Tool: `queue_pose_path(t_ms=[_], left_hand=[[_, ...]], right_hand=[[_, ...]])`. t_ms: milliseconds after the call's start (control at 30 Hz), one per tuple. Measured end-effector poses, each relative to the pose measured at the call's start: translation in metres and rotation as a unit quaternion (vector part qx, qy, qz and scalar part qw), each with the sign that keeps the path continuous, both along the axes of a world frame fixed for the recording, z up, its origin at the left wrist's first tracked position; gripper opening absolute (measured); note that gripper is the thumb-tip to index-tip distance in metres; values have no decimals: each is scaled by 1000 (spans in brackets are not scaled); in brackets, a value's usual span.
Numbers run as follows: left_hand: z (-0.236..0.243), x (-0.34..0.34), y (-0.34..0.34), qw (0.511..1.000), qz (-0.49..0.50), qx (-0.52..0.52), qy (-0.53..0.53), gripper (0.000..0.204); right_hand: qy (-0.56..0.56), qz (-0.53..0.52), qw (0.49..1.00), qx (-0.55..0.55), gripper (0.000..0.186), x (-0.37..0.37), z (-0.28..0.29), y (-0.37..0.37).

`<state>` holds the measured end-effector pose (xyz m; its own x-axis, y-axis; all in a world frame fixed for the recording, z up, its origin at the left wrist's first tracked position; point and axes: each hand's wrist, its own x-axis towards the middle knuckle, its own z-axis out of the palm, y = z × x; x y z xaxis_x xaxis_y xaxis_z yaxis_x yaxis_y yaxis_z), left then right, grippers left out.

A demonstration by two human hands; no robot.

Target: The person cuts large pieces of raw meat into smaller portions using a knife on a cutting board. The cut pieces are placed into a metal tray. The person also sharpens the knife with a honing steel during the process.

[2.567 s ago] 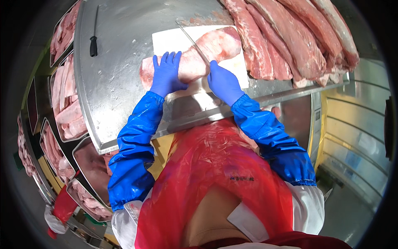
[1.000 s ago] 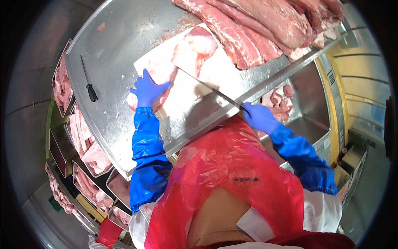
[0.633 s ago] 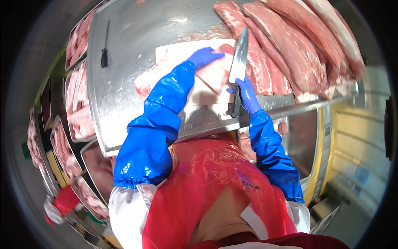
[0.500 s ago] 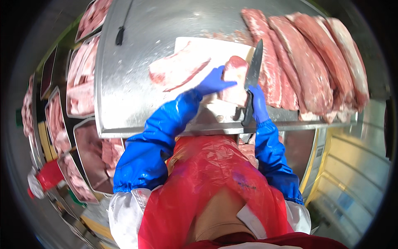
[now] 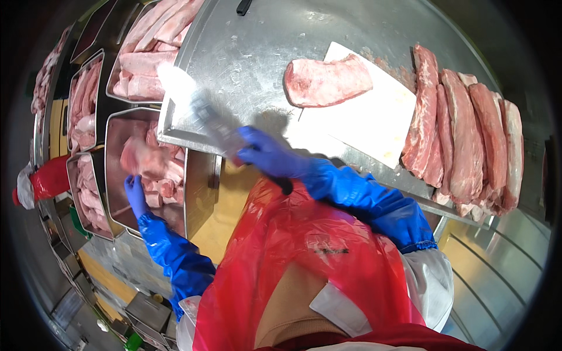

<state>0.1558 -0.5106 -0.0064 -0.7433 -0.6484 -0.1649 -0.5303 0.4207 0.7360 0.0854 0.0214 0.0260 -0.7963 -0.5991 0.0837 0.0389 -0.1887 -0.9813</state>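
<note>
My left hand [image 5: 137, 196], in a blue glove, reaches over a metal bin [image 5: 115, 187] of meat pieces. Just beyond its fingertips a motion-blurred chunk of pale pink meat [image 5: 142, 159] appears above the pile; the fingers look stretched out rather than wrapped round it. My right hand [image 5: 272, 155] is closed on a knife, whose black handle [image 5: 285, 185] sticks out below the fist. Its smeared blade [image 5: 213, 120] points toward the upper left, over the table corner. A slab of meat [image 5: 328, 82] lies partly on the white cutting board [image 5: 374, 120].
Several long meat strips [image 5: 462, 134] lie side by side at the right of the steel table [image 5: 263, 64]. More metal bins of meat [image 5: 143, 73] stand at the left. Farther left is a person in a red apron [image 5: 50, 178]. A black-handled object [image 5: 243, 7] lies at the table's far edge.
My left hand has gone from the board to the bin at left, and the smaller meat piece has left the board. My right hand has swung left with the knife. The view has shifted left.
</note>
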Motion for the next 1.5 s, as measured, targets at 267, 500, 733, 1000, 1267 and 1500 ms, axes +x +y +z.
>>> queue_pose_path(t_ms=[267,500,733,1000,1267,1500], left_hand=[[8,-194,450,782,-599,22,171,63],[-24,-320,573,627,-723,88,-277,73],[-13,-228,569,781,-593,73,-182,68],[20,-136,664,595,-614,-497,151,56],[-32,-105,620,682,-669,4,296,50],[-61,-144,588,694,-662,-11,284,35]], right_hand=[[-192,-531,807,173,28,40,-69,248],[-269,-512,815,37,30,69,-87,259],[-300,-455,826,-146,31,7,-103,230],[-287,-608,728,-138,21,37,-94,258],[-177,-689,686,155,21,82,-83,310],[-20,-602,683,412,23,89,-40,204]])
